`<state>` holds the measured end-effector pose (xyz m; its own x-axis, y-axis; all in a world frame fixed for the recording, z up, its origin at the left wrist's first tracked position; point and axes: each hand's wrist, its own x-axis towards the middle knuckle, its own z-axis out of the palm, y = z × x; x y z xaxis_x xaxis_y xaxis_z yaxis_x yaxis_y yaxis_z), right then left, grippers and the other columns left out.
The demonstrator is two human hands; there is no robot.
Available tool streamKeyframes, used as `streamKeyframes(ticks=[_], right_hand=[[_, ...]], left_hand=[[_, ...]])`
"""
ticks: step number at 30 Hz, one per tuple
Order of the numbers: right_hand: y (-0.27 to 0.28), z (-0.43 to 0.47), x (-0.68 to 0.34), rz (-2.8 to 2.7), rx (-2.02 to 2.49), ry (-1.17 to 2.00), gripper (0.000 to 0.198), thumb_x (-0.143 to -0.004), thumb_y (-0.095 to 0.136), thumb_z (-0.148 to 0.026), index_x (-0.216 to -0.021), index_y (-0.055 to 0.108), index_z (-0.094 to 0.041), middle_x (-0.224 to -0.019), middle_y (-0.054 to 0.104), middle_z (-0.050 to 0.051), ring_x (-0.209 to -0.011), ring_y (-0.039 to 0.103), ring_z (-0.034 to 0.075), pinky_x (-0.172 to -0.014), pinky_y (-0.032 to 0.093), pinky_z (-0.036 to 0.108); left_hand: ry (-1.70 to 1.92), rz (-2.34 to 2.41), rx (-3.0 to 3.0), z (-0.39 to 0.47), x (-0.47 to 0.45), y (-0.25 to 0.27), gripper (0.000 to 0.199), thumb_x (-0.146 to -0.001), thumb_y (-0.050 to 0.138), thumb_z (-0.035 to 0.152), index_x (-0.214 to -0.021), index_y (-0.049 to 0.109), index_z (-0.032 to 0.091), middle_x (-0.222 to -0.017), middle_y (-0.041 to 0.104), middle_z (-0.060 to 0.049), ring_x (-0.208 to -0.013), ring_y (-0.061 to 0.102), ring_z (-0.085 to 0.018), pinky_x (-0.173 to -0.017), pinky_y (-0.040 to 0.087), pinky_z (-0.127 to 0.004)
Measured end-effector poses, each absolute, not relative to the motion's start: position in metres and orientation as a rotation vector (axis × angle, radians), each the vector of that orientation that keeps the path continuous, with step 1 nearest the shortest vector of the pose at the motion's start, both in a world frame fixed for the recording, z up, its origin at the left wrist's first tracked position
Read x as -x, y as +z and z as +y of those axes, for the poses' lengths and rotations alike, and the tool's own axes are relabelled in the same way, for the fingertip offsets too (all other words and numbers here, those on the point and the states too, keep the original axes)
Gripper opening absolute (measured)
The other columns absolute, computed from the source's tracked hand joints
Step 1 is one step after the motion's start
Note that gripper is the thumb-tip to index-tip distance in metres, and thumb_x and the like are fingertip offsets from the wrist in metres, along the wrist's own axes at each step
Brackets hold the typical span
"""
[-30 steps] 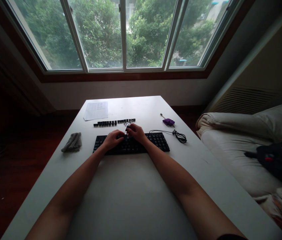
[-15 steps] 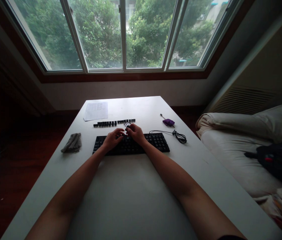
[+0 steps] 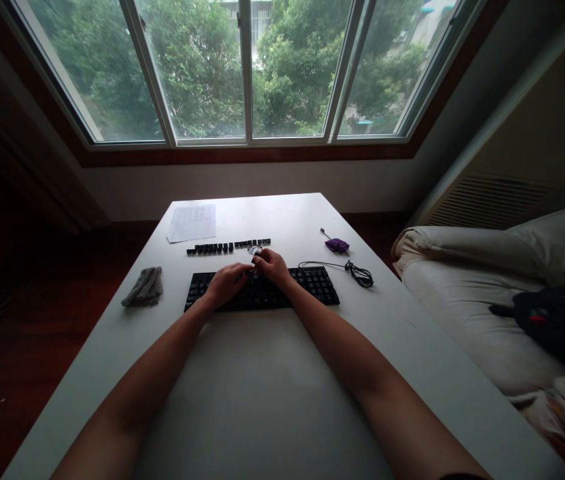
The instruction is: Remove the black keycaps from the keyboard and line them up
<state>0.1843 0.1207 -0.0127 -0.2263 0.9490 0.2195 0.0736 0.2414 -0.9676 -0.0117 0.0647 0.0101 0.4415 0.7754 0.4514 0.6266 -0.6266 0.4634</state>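
A black keyboard (image 3: 315, 285) lies across the white table, and both my hands are over its middle. My right hand (image 3: 272, 265) is closed around a small tool with pale, thin loops, which looks like a keycap puller (image 3: 254, 251). My left hand (image 3: 228, 285) has its fingers together, their tips meeting the right fingertips at the lower end of the tool. Whatever those left fingertips pinch is hidden. Behind the keyboard, several loose black keycaps (image 3: 212, 249) stand in a row.
A grey cloth (image 3: 143, 287) lies left of the keyboard and a printed sheet (image 3: 192, 223) at the far left. On the right are a coiled black cable (image 3: 361, 274) and a purple object with a thin handle (image 3: 337, 245). A cushioned seat (image 3: 452, 293) stands beyond the table's right edge.
My left fingers have straightened slightly and drawn together against the right fingertips. The pale piece seen between the hands is now mostly covered. Keyboard and keycap row stay put.
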Motion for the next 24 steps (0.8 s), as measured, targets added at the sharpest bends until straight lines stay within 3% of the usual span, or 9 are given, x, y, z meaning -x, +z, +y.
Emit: streamKeyframes(ticks=[14,24], right_hand=[[-0.0113,0.1211,-0.1861,-1.521,0.966,1.164,0.028,-0.083,0.063,-0.047,-0.082,0.053,-0.02,-0.065,0.068,0.0,-0.055,0.067,0.016,-0.054,0.053,0.025],[-0.0102,0.1223,-0.1856,-1.478,0.942,1.253,0.03,-0.082,0.064,-0.047,-0.081,0.051,-0.02,-0.064,0.068,-0.001,-0.053,0.065,0.014,-0.053,0.052,0.025]], left_hand=[[1.045,1.201,-2.589,0.068,0.0103,0.0076,0.023,-0.088,0.061,0.019,-0.108,0.069,0.026,-0.109,0.065,-0.006,-0.104,0.061,-0.022,-0.092,0.051,-0.04],[1.062,1.219,-2.625,0.0682,0.0104,0.0059,0.022,-0.091,0.061,0.022,-0.111,0.069,0.027,-0.108,0.063,-0.007,-0.102,0.06,-0.021,-0.09,0.051,-0.038]])
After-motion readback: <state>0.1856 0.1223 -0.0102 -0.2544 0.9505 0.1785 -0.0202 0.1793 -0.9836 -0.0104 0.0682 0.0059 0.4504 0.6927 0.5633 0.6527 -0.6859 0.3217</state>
